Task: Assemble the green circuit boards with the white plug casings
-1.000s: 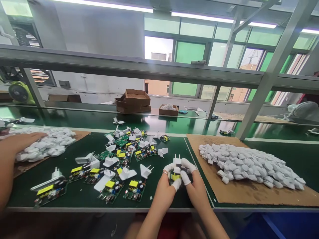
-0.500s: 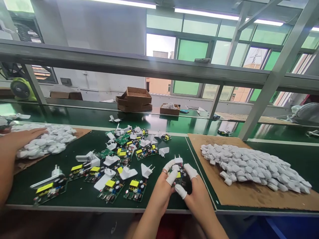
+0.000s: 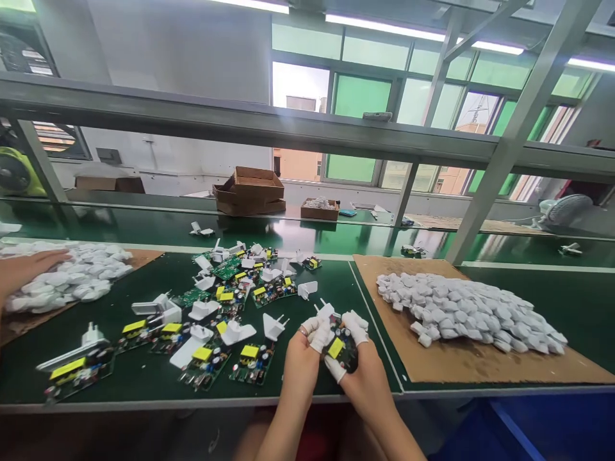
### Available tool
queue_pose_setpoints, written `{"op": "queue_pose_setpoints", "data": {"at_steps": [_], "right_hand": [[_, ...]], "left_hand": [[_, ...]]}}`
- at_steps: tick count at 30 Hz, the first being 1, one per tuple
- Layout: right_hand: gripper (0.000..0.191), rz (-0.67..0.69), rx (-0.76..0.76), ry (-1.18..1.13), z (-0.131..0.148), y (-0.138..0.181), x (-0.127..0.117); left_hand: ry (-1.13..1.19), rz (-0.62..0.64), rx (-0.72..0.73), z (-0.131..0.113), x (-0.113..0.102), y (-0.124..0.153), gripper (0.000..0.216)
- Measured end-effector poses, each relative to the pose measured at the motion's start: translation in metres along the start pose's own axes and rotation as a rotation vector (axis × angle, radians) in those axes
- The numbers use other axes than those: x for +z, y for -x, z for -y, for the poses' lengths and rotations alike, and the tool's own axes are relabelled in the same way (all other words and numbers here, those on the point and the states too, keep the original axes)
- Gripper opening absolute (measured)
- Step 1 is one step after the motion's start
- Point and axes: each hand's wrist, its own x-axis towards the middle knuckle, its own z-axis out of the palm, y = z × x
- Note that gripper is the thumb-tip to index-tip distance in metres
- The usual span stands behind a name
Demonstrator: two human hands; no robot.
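Between my hands, just above the table's front edge, is a green circuit board (image 3: 339,344) with a yellow transformer. My right hand (image 3: 361,358) is closed around the board's right side and lower edge. My left hand (image 3: 303,346) is closed on a white plug piece (image 3: 325,311) at the board's upper left; its pins point up and left. White covers wrap several of my fingertips. Whether the plug piece is joined to the board is hidden by my fingers. To the left lie loose circuit boards (image 3: 250,363) and white plug pieces (image 3: 273,326).
A pile of white housings (image 3: 461,310) rests on cardboard (image 3: 432,365) at right. At left, another person's hand (image 3: 33,269) touches a second white pile (image 3: 72,275). Brown boxes (image 3: 250,192) stand behind. A metal post (image 3: 500,141) slants up at right.
The plug piece has tilted left, away from upright, and the board's yellow transformer shows more fully. The whole view has shifted slightly.
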Motion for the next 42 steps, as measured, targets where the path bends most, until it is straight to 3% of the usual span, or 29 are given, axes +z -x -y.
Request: {"op": "queue_pose_setpoints", "data": {"at_steps": [6, 12, 17, 21, 24, 28, 30, 33, 37, 42], "right_hand": [[0.043, -0.105, -0.092, 0.053, -0.001, 0.003, 0.003], [0.042, -0.091, -0.088, 0.043, -0.003, 0.002, 0.002], [0.044, -0.073, -0.069, 0.039, -0.003, 0.002, 0.002], [0.044, -0.048, -0.081, 0.063, -0.003, 0.003, 0.001], [0.043, -0.05, -0.073, 0.075, -0.001, 0.002, 0.001], [0.042, -0.066, -0.032, 0.061, 0.0, 0.001, 0.001], [0.041, -0.056, -0.007, 0.027, 0.0, 0.001, 0.001], [0.04, -0.021, 0.045, -0.04, -0.003, 0.001, 0.0], [0.042, 0.038, 0.12, -0.14, -0.006, 0.001, -0.003], [0.043, 0.089, 0.237, -0.206, -0.005, -0.001, -0.001]], "left_hand": [[-0.184, 0.032, 0.038, -0.001, 0.0, 0.004, 0.028], [-0.583, -0.053, 0.177, -0.001, 0.001, 0.011, 0.029], [-0.77, -0.057, 0.208, -0.002, 0.003, 0.018, 0.031], [-0.913, -0.141, 0.177, -0.003, 0.007, 0.024, 0.032], [-0.793, -0.124, 0.144, -0.006, 0.003, 0.021, 0.031], [-0.253, 0.148, -0.049, -0.011, -0.01, 0.011, 0.035], [-0.133, 0.263, -0.11, -0.013, -0.016, 0.009, 0.034], [-0.245, 0.321, -0.018, -0.014, -0.018, 0.01, 0.029], [-0.53, 0.215, 0.147, -0.012, -0.012, 0.012, 0.023], [-0.608, 0.231, 0.179, -0.011, -0.009, 0.014, 0.027]]}}
